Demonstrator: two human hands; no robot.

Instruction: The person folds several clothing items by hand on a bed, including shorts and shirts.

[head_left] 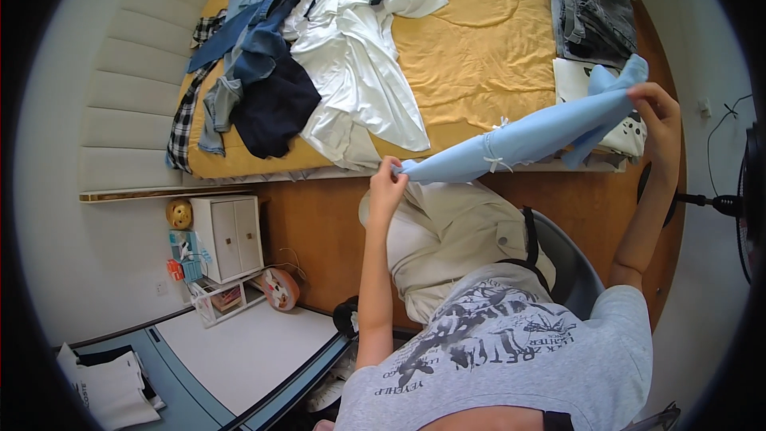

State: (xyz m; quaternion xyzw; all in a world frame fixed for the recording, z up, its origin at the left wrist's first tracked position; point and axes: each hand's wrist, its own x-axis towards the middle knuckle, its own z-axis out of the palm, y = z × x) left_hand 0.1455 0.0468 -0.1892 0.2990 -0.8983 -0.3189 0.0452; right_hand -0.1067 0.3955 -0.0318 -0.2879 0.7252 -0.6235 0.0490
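A light blue garment (542, 129) with small white bows and a lace-like trim is stretched across in front of me, over my lap and the near edge of the bed. My left hand (387, 185) pinches its narrow left end between thumb and fingers. At the other end, my right hand (658, 112) grips its upper right part, held higher and farther away. Part of the cloth hangs loose below and beyond the right hand. Whether it is a top or trousers cannot be made out.
The bed (471, 40) has a yellow sheet. White clothing (351, 56), denim clothing (267, 24) and a dark navy garment (275, 104) lie in a heap at left. Folded dark jeans (602, 12) are at far right. A white cabinet (227, 235) stands left; a black fan (746, 199) stands right.
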